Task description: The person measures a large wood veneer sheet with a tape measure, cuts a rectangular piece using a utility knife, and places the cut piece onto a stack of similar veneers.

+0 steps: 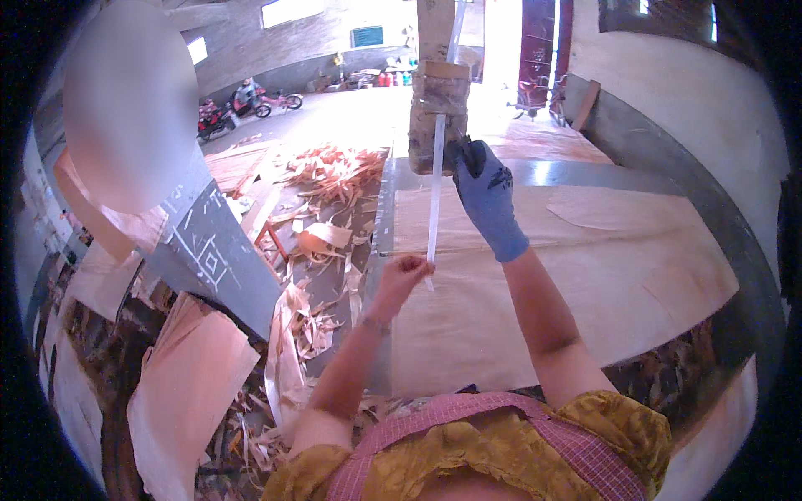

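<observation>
A narrow white strip (435, 192), like tape, hangs down from a wooden post wrapped with a worn block (427, 144). My left hand (404, 277) is bare and pinches the strip near its lower end, with a short tail showing below the fingers. My right hand (488, 194), in a blue glove with dark fingertips, is raised beside the block's right edge, its fingers closed. Whether those fingers hold something small and dark or only show the glove's coating is unclear. Beneath both hands lies a wide, thin wood veneer sheet (535, 317) on the table.
A grey board with chalk-like marks (213, 250) stands at the left beside a person (125, 108). Veneer scraps (334, 171) are heaped on the floor. A loose veneer sheet (192, 380) leans at lower left. Motorbikes (251, 100) are parked behind.
</observation>
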The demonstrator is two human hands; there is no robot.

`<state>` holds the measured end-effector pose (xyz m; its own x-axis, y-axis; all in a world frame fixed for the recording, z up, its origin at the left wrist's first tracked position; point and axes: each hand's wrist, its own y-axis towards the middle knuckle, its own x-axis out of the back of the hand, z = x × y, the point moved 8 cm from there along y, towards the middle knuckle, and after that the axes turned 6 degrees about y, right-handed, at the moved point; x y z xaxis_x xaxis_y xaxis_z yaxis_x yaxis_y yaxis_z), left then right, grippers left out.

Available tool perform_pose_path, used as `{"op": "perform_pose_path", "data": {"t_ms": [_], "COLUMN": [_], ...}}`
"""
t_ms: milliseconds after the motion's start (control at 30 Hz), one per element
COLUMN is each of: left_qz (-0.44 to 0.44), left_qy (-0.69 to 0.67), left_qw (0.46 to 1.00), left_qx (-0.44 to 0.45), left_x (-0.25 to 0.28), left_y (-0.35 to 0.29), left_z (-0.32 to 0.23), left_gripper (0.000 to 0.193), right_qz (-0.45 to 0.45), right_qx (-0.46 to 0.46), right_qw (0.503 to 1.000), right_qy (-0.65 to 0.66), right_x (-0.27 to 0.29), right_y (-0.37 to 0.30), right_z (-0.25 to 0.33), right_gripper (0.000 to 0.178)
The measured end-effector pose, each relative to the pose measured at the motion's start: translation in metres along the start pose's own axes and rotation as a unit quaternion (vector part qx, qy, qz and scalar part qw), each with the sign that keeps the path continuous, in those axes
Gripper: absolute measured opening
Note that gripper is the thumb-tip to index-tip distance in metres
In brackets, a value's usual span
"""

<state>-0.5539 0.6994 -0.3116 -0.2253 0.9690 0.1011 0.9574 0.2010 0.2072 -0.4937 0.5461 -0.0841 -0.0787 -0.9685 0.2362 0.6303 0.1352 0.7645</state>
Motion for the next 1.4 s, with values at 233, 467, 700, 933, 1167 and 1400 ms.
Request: {"op": "perform_pose_path", "data": {"t_ms": [233,467,700,933,1167,1400], "left_qz": [0.073,0.097,0.068,-0.029,0.127,0.198], "left_qy": [-0.034,0.056,0.061,0.156,-0.059,-0.310], "left_qw": [0.989,0.954,0.889,0.863,0.989,0.927], "left_qx": [0.126,0.279,0.449,0.480,0.046,-0.072], "left_x": [0.008,0.075,0.152,0.221,0.000,-0.124], "left_y": [-0.114,-0.260,-0.353,-0.331,-0.067,0.006], "left_z": [0.160,0.261,0.338,0.350,0.036,-0.109], "left_gripper": [0.026,0.027,0.027,0.027,0.052,0.048], "right_qz": [-0.011,-0.049,-0.027,0.003,0.075,0.011], "right_qx": [-0.114,-0.175,-0.180,-0.258,-0.322,0.052], "right_qw": [0.948,0.882,0.856,0.864,0.836,0.995], "right_qy": [0.298,0.434,0.484,0.432,0.439,0.087], "right_x": [-0.065,-0.083,-0.106,-0.080,-0.027,0.067], "right_y": [0.002,0.029,-0.014,-0.138,-0.199,-0.155], "right_z": [-0.005,0.004,-0.049,-0.078,-0.076,-0.029], "right_gripper": [0.026,0.019,0.016,0.014,0.016,0.017]}}
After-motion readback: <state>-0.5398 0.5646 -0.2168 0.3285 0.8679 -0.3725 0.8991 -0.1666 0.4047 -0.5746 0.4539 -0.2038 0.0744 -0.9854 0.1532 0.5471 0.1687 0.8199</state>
